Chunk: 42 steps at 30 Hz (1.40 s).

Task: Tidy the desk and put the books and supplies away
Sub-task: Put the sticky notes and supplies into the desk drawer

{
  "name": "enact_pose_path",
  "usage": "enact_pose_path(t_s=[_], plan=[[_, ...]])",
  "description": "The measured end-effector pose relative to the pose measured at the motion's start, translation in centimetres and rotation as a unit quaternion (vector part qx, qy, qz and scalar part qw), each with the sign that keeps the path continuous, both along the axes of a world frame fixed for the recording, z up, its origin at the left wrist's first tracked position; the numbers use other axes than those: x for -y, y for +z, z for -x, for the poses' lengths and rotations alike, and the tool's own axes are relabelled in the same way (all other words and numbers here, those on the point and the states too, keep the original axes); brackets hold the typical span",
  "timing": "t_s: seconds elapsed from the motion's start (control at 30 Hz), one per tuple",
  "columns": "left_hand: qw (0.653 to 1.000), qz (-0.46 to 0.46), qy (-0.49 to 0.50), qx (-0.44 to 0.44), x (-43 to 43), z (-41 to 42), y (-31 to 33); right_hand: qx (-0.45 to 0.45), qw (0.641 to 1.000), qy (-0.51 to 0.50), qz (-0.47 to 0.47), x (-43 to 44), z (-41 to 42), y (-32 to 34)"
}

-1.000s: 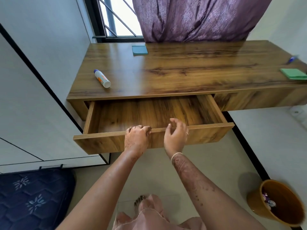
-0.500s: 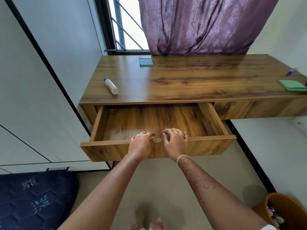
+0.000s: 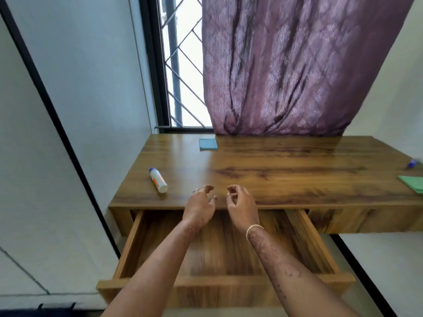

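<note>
The wooden desk (image 3: 286, 175) has its drawer (image 3: 229, 282) pulled out, and nothing lies inside it. My left hand (image 3: 199, 207) and my right hand (image 3: 242, 207) hover side by side over the desk's front edge, above the drawer, fingers loosely curled, holding nothing. A white glue stick (image 3: 158, 180) with a blue cap lies on the desk just left of my left hand. At the back sits a teal sticky-note pad (image 3: 207, 144). A green pad (image 3: 412, 183) and a blue pen (image 3: 412, 164) lie at the far right edge.
A purple curtain (image 3: 297, 65) hangs behind the desk beside a barred window (image 3: 180, 76). White wardrobe panels (image 3: 45, 133) stand close on the left. A wall meets the desk on the right.
Both hands let go of the drawer's front edge and rose forward to the desk's front edge. The view tilted up and moved closer to the desk.
</note>
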<state>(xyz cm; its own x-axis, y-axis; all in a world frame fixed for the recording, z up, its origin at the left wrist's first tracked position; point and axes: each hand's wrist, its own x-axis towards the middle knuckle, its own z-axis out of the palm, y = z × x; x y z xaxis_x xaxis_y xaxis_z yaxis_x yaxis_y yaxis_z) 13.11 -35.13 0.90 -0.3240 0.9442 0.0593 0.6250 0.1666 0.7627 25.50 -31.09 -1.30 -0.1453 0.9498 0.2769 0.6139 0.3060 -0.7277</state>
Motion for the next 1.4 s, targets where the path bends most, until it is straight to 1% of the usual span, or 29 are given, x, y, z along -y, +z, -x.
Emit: enact_pose_path(t_s=[0.13, 0.23, 0.4, 0.57, 0.6, 0.67, 0.7, 0.73, 0.8, 0.87, 0.93, 1.0, 1.07, 1.13, 1.2, 1.3, 1.4], plan=[[1.0, -0.009, 0.019, 0.007, -6.4, 3.7, 0.8, -0.013, 1.0, -0.019, 0.011, -6.8, 2.8, 1.4], [0.999, -0.006, 0.025, 0.024, -11.6, 6.8, 0.7, 0.004, 1.0, -0.023, 0.014, -12.3, 5.2, 2.1], [0.998, 0.007, 0.03, 0.054, -19.4, 10.9, 0.0, 0.01, 0.997, -0.037, 0.071, -20.2, 9.2, 1.8], [0.995, 0.036, 0.055, 0.072, -27.5, 13.5, -1.0, -0.027, 0.99, -0.065, 0.122, -27.6, 12.7, 0.6], [0.993, 0.039, 0.058, 0.094, -28.9, 13.8, -1.3, -0.03, 0.989, -0.069, 0.131, -28.8, 13.2, 0.5], [0.977, 0.04, 0.055, 0.204, -32.0, 14.2, -1.7, -0.013, 0.986, -0.075, 0.149, -31.4, 14.3, -0.4], [0.965, 0.043, 0.055, 0.253, -33.3, 14.4, -1.9, 0.016, 0.985, -0.074, 0.154, -32.7, 14.8, -0.9], [0.956, 0.044, 0.054, 0.284, -34.5, 14.6, -2.3, 0.051, 0.984, -0.071, 0.156, -33.7, 15.3, -1.4], [0.955, 0.05, 0.052, 0.286, -36.6, 14.9, -3.3, 0.094, 0.982, -0.068, 0.151, -35.1, 16.1, -2.1], [0.953, 0.066, 0.054, 0.291, -38.7, 15.1, -4.6, 0.096, 0.98, -0.069, 0.158, -36.3, 16.8, -2.7], [0.951, 0.089, 0.069, 0.287, -39.6, 14.8, -4.8, 0.102, 0.974, -0.073, 0.187, -37.3, 17.2, -3.3], [0.962, 0.101, 0.09, 0.238, -40.0, 14.6, -4.6, 0.124, 0.965, -0.078, 0.217, -38.2, 17.4, -4.0], [0.966, 0.123, 0.112, 0.196, -40.5, 14.2, -4.7, 0.133, 0.963, -0.082, 0.22, -38.7, 17.6, -4.6], [0.964, 0.136, 0.122, 0.192, -40.9, 13.9, -4.8, 0.112, 0.969, -0.096, 0.2, -39.0, 17.8, -4.9], [0.96, 0.136, 0.128, 0.209, -41.1, 13.8, -4.6, 0.075, 0.972, -0.123, 0.186, -39.2, 17.6, -4.8], [0.943, 0.126, 0.157, 0.264, -41.0, 14.0, -4.5, 0.024, 0.969, -0.166, 0.181, -39.5, 16.7, -4.5], [0.918, 0.104, 0.182, 0.337, -40.8, 13.6, -4.8, -0.054, 0.965, -0.168, 0.192, -39.0, 15.9, -4.1]])
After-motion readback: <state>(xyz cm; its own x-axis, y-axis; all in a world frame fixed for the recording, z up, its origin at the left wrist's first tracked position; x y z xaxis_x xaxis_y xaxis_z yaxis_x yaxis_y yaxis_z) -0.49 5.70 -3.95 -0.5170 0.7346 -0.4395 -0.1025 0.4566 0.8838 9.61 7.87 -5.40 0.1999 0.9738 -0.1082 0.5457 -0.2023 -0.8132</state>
